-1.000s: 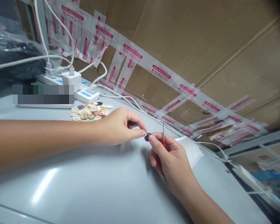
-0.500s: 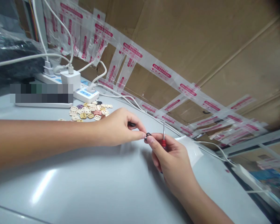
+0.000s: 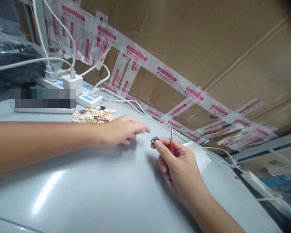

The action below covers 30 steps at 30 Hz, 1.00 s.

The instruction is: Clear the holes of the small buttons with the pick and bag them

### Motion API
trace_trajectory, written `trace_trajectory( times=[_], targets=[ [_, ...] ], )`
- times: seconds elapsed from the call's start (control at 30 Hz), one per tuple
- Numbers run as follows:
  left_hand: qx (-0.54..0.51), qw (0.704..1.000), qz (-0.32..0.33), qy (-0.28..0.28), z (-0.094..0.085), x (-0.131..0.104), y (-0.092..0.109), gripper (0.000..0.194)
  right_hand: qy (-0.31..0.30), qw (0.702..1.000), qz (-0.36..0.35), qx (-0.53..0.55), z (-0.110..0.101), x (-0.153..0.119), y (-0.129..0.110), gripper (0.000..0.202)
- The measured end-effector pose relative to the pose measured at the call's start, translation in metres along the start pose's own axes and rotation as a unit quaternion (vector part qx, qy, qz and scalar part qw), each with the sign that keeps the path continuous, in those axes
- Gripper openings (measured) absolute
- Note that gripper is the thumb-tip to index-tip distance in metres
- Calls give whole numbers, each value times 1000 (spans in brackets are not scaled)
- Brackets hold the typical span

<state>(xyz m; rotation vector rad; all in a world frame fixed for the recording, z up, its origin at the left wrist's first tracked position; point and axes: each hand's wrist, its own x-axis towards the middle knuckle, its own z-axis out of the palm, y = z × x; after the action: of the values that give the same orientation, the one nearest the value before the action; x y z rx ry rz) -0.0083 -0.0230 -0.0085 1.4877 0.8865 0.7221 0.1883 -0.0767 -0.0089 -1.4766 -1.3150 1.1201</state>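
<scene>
Between thumb and forefinger, my right hand [image 3: 176, 158] pinches a small black piece with holes [image 3: 154, 140]. A screwdriver with a red collar [image 3: 171, 147] is also held in that hand, its metal shaft pointing up. My left hand [image 3: 124, 130] is off to the left of the black piece, apart from it. Its fingers are slightly blurred and partly curled, and whether something is in them cannot be made out. Behind the left wrist lies a pile of small cream, yellow, pink and purple pieces [image 3: 94, 114] with holes.
A white power strip [image 3: 89, 99] with a plugged-in adapter [image 3: 72, 84] and cables stands at the back left. Taped cardboard [image 3: 169, 38] rises behind the table [image 3: 87, 194]. A white sheet [image 3: 200, 155] lies beyond my right hand; another strip [image 3: 264, 187] is at the right.
My left hand has let go of the black piece and moved left, away from it. The dark item seen in its palm before is now out of sight. My right hand has barely moved.
</scene>
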Motion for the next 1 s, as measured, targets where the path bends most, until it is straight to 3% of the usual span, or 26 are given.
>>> trace_trajectory(
  times=[0.1,0.27,0.47,1.0],
  targets=[
    [-69,998,-12,-8,-1,2,0,47,6,1000,3,4,1,-1,-2,39],
    [59,997,-21,38,1,-5,12,43,-2,1000,2,-9,-1,-1,-1,38],
    [52,998,21,42,0,-5,10,31,-13,1000,-6,-21,-3,0,1,37],
    [89,994,23,52,2,-7,12,28,-35,999,-8,-8,1,0,0,34]
  ],
)
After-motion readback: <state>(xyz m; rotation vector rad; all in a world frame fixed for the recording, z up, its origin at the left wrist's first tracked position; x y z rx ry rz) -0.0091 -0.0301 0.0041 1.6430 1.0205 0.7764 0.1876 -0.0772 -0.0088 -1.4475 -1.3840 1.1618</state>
